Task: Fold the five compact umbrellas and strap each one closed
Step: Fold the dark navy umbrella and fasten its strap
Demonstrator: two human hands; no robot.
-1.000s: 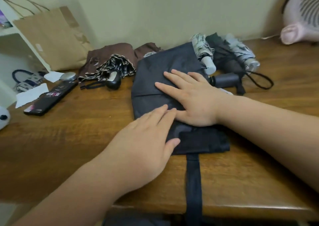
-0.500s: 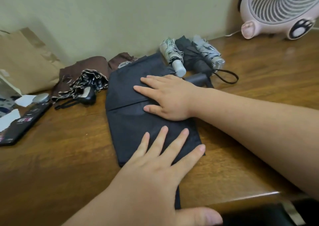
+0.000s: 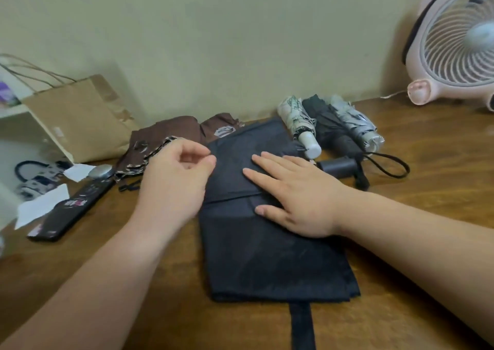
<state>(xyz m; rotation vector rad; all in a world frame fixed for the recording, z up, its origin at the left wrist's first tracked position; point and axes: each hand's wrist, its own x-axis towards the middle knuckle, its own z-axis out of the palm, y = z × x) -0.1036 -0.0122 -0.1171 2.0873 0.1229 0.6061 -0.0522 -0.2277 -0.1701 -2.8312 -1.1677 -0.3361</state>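
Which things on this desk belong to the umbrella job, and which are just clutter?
Job: flattened dark umbrella, strap, brown umbrella, white patterned umbrella, rolled black umbrella, grey umbrella.
Lying about: paper bag, phone, fan, paper scraps.

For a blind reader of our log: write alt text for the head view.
A right hand presses flat on a navy umbrella laid on a wooden table, while the left hand pinches its far left edge. Three rolled umbrellas lie behind it by the wall, with a brown umbrella to their left.
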